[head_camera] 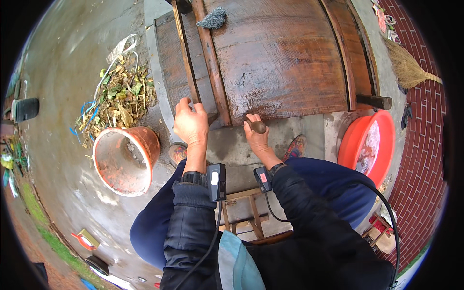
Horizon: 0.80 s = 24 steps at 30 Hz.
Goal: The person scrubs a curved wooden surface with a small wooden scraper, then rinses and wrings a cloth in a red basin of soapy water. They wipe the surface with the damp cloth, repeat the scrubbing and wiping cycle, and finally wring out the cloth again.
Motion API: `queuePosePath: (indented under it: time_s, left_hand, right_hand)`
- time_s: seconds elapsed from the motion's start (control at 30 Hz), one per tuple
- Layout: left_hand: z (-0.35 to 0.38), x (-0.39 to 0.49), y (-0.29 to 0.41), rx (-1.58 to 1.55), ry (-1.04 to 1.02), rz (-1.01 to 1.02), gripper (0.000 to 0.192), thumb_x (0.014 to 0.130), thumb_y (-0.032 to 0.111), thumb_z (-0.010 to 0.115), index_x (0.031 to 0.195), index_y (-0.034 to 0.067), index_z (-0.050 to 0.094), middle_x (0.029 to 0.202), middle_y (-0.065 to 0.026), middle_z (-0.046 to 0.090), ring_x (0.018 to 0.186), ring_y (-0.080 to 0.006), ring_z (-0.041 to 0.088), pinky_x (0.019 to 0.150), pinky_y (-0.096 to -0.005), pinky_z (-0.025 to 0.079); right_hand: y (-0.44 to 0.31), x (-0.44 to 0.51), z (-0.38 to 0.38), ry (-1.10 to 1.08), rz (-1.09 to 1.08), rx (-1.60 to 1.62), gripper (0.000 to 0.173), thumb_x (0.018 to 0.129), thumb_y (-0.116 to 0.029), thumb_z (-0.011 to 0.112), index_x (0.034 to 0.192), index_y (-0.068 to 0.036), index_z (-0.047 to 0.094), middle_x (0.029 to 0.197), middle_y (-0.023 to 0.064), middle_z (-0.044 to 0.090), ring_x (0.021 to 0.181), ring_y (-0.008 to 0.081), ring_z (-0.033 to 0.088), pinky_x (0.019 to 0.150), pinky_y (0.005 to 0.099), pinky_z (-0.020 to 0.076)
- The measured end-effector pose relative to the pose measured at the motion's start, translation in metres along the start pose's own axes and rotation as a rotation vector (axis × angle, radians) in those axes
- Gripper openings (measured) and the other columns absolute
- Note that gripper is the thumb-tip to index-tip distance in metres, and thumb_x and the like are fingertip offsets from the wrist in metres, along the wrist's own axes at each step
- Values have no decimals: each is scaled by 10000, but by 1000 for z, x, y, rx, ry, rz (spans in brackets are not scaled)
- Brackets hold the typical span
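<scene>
A dark wooden furniture piece point(286, 61) with raised rails lies before me, its broad panel wet and glossy. My left hand point(191, 123) is curled around the near end of a narrow wooden bar point(185, 54) at the piece's left side. In my right hand point(256, 137) is a tool with a rounded wooden handle point(258, 127), held at the panel's near edge. The tool's working end is hidden by my fingers. Farther up, a grey scouring pad point(214, 18) rests on the left rail point(214, 69).
A worn orange bucket point(148, 145) lies tipped at left, by a heap of dry leaves point(125, 94). At right stand a red basin point(349, 141) holding wet contents and a straw broom point(406, 65). A wooden leg point(375, 101) juts out near the basin. Under me is a wooden-framed seat point(253, 214).
</scene>
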<state>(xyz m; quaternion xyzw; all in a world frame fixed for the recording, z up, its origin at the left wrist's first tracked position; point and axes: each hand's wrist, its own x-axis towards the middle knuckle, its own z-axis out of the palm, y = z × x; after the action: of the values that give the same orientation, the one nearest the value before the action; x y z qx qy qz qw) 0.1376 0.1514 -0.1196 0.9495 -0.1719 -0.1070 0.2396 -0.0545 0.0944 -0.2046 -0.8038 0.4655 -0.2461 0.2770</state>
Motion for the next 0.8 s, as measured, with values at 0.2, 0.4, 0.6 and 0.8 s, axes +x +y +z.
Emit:
queuePosePath:
  time_s: [0.2,0.4,0.6,0.8]
  left_hand:
    - [0,0,0,17,18,10,224,751,225,562,929,96,605,941,-89,635,793,-312,626,689,-410,491]
    - [0,0,1,26,25,20,229,752,227,559,929,89,606,930,-93,634,784,-310,627,687,-409,489]
    - [-1,0,0,-10,18,16,229,752,219,550,927,85,609,911,-103,630,763,-315,621,680,-414,479]
    - [-3,0,2,-3,7,2,229,753,216,544,930,87,610,910,-104,628,763,-318,618,675,-412,477]
  right_hand:
    - [71,40,-76,150,40,-119,261,754,-113,636,1004,-52,598,928,151,627,845,327,602,758,395,478]
    - [50,38,-83,191,106,-58,245,795,-149,635,1011,-36,605,932,128,631,824,276,616,734,356,483]
    - [52,11,-49,-5,66,25,258,787,-116,620,1035,-52,586,951,118,610,889,298,598,778,349,472]
    - [80,40,-111,262,212,-60,232,791,-128,639,1002,-40,596,914,133,624,814,273,604,741,366,475]
